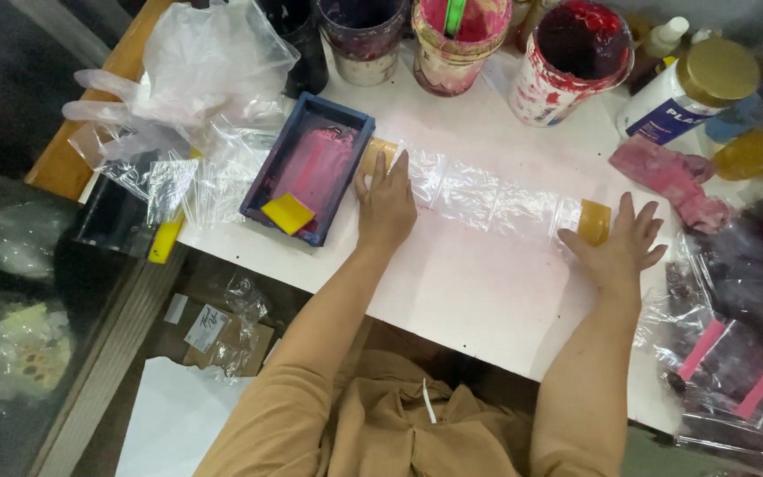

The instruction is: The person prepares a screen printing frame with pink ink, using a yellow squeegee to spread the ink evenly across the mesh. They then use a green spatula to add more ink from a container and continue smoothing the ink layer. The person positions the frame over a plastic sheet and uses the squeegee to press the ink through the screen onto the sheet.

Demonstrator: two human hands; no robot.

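Work surface: white table (487, 291) with a faint pink stain across its middle.

Item in hand: long strip of clear, crinkled plastic film (487, 196), laid flat on the table and running from left to right between both hands. Amber-yellow tape tab (376, 155) at the left end, a second amber-yellow tab (593, 222) at the right end.

Left hand (385, 208): palm down, fingers (396, 168) extended and close together, pressing on the left end of the film just beside the left tab. Nothing gripped.

Right hand (615, 247): palm down, fingers (642, 219) spread wide, touching the right tab and the film end. Nothing gripped.

Progress, as judged: film already stretched out at full length and apparently anchored at both ends; some wrinkles visible along the middle, so smoothing appears unfinished. No pink colour seen on the film itself, so any colouring appears not yet begun.

Surroundings: dark blue rectangular tray (306, 168) holding pink paint and a yellow square scraper (288, 213), just left of the left hand. Paint-stained pots (567, 62) in pink, red and purple along the far edge. Pink-stained rag (673, 181) beyond the right hand. Crumpled clear plastic bags and a disposable glove (196, 79) at far left.
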